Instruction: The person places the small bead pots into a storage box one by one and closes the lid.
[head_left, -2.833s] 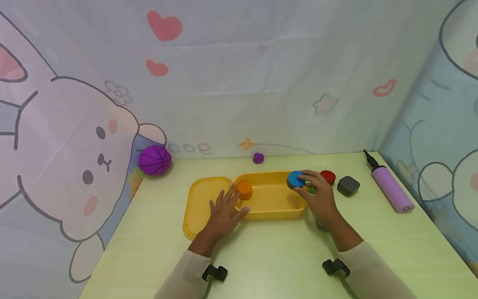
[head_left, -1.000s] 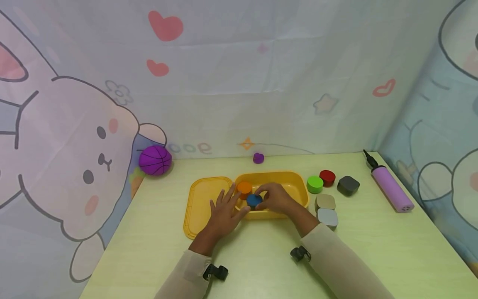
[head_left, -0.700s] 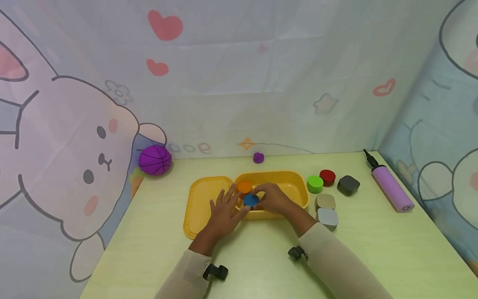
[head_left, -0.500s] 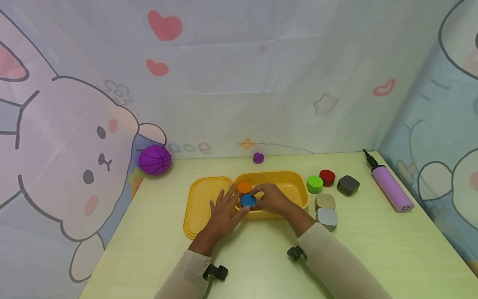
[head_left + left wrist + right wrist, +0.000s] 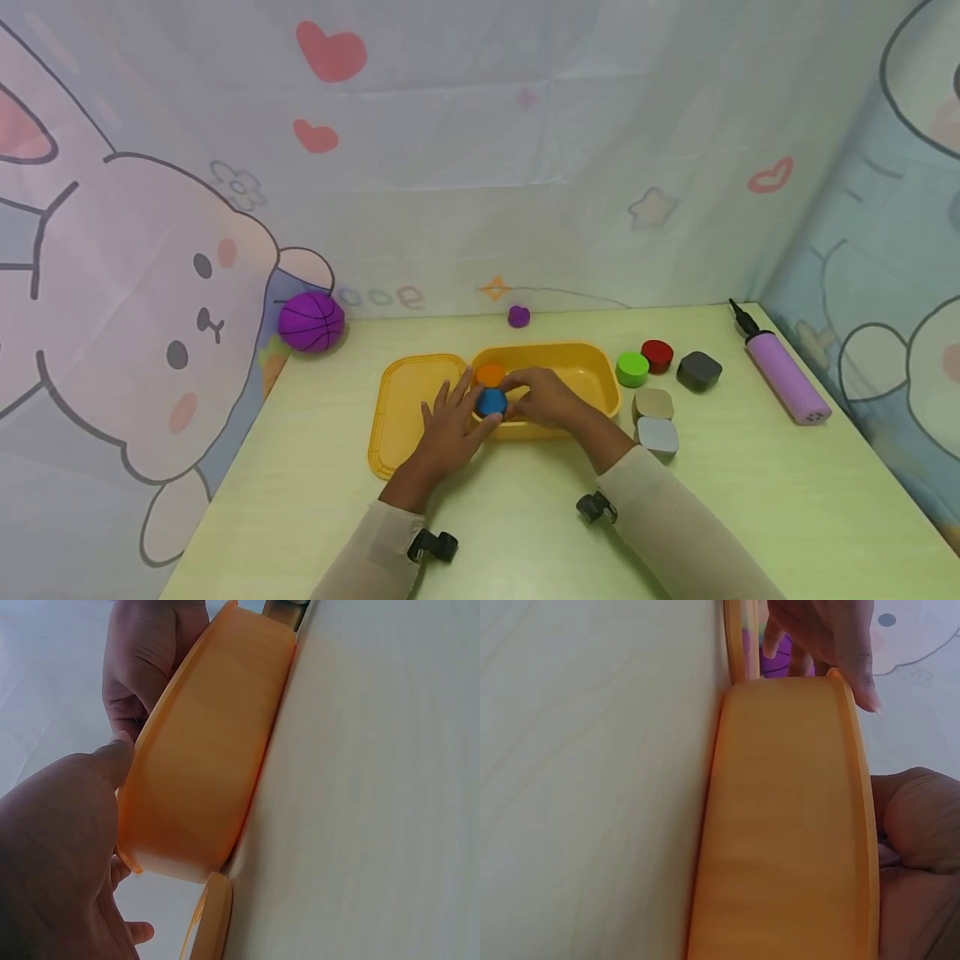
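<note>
In the head view, my right hand reaches into a yellow box, pinching a blue round block at its right edge. That block sits at the box's left end, just in front of an orange round block. Spread over the left rim are the fingers of my left hand, its thumb near the front corner. Both wrist views look at the box's outer wall, which hides the blocks; my left thumb lies along the rim there.
A yellow lid lies left of the box. To the right stand a green block, red block, dark grey block, beige block and light grey block. Farther out are a purple ball, purple heart and pink hand pump.
My right hand has carried the blue block from above the box's right end down into its left end, then edged it left beside the orange one. The left hand stays put.
</note>
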A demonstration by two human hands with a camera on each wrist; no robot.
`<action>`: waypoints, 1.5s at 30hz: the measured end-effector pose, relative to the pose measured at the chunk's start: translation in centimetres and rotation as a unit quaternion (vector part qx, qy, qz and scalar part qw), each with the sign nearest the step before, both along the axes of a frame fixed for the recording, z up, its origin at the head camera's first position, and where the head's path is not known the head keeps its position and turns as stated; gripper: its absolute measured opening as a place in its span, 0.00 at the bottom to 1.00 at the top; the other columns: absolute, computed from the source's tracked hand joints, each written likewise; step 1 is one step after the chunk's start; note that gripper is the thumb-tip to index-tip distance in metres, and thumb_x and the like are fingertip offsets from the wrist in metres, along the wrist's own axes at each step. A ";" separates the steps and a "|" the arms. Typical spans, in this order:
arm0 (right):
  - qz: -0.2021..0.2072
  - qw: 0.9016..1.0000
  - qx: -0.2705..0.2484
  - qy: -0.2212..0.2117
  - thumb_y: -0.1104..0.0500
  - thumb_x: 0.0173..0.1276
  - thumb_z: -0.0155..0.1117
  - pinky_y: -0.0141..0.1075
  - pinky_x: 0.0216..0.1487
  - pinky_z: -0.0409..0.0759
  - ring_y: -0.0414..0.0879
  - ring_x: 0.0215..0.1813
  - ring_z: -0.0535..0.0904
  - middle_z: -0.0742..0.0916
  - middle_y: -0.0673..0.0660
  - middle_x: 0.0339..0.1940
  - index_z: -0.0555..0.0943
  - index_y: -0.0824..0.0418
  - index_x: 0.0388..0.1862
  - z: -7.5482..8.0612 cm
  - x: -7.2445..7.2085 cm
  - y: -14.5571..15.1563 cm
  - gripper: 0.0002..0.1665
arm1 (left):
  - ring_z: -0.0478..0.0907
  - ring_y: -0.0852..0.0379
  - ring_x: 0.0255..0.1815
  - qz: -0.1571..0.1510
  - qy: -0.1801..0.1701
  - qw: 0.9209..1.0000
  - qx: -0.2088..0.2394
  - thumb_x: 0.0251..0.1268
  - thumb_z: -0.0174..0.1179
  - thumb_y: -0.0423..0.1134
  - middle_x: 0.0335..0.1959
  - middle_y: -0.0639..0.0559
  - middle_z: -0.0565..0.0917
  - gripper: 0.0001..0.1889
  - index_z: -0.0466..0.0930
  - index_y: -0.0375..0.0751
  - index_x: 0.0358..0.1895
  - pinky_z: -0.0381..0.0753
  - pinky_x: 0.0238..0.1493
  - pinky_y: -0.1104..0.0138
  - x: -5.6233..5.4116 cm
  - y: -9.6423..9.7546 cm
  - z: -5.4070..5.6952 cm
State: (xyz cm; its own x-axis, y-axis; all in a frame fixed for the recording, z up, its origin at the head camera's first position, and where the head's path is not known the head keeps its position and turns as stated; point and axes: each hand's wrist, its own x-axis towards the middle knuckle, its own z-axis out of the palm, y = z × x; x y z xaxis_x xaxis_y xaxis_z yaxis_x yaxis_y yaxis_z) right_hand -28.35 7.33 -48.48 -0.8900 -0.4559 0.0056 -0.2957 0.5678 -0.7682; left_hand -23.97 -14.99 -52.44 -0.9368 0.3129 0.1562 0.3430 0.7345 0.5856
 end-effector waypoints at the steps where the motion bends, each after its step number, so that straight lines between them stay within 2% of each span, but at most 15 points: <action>1: -0.001 1.000 0.001 0.001 0.64 0.74 0.75 0.53 0.68 0.87 0.59 0.64 0.90 0.91 0.61 0.65 0.89 0.60 0.61 0.1 0.0 0.1 0.17 | 0.41 0.23 0.91 0.001 -0.002 1.000 0.000 0.85 0.51 0.65 0.94 0.48 0.47 0.39 0.64 0.45 0.87 0.36 0.74 0.12 0.0 0.0 0.0; 11: -0.008 0.999 -0.026 -0.016 0.65 0.74 0.74 0.52 0.64 0.89 0.60 0.60 0.92 0.88 0.66 0.69 0.85 0.66 0.68 0.3 -0.2 1.7 0.24 | 0.40 0.24 0.92 0.003 -0.010 1.000 0.006 0.85 0.51 0.65 0.94 0.49 0.46 0.40 0.60 0.49 0.89 0.32 0.76 0.14 0.0 0.0 -0.1; 18: -0.011 0.999 -0.050 -0.018 0.64 0.74 0.75 0.49 0.58 0.92 0.60 0.57 0.94 0.87 0.69 0.69 0.84 0.68 0.68 0.0 -0.3 3.0 0.25 | 0.41 0.24 0.92 0.002 -0.011 1.000 0.004 0.84 0.52 0.65 0.94 0.47 0.47 0.40 0.62 0.46 0.88 0.33 0.76 0.14 -0.1 -0.1 0.1; 29: -0.023 0.995 -0.098 -0.016 0.67 0.77 0.71 0.48 0.56 0.92 0.61 0.58 0.93 0.83 0.73 0.73 0.81 0.72 0.71 1.0 0.5 6.2 0.26 | 0.41 0.24 0.92 0.004 -0.010 1.000 0.005 0.85 0.54 0.63 0.94 0.47 0.48 0.39 0.63 0.45 0.87 0.33 0.76 0.14 0.1 0.1 0.3; 33: -0.030 0.995 -0.097 -0.003 0.65 0.77 0.72 0.47 0.57 0.92 0.62 0.58 0.93 0.83 0.72 0.74 0.81 0.72 0.71 1.2 1.0 7.5 0.27 | 0.41 0.24 0.92 0.004 -0.008 1.000 0.005 0.85 0.54 0.62 0.94 0.48 0.48 0.39 0.63 0.46 0.87 0.33 0.76 0.14 0.1 0.1 0.3; 40: -0.057 0.993 -0.093 0.039 0.63 0.77 0.73 0.48 0.56 0.92 0.63 0.57 0.93 0.88 0.74 0.63 0.83 0.70 0.69 1.4 2.1 10.0 0.25 | 0.41 0.25 0.92 0.002 -0.011 1.000 0.011 0.85 0.54 0.61 0.94 0.48 0.48 0.38 0.62 0.47 0.88 0.32 0.77 0.15 0.2 0.1 0.4; 45: -0.077 0.988 -0.117 0.071 0.62 0.77 0.73 0.35 0.54 0.90 0.61 0.57 0.93 0.88 0.72 0.65 0.86 0.68 0.66 1.2 2.6 11.7 0.22 | 0.41 0.25 0.92 0.006 -0.014 1.000 0.006 0.85 0.54 0.62 0.94 0.48 0.47 0.39 0.62 0.46 0.88 0.32 0.77 0.15 0.1 0.1 0.3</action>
State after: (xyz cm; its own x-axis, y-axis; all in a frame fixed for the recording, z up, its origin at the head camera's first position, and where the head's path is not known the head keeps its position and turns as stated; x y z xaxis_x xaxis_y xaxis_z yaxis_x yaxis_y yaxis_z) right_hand -25.74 19.07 -47.26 -0.9313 -0.2865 0.2248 -0.3339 0.4255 -0.8411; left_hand -23.83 -14.91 -52.11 -0.9444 0.3003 0.1342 0.3183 0.7311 0.6034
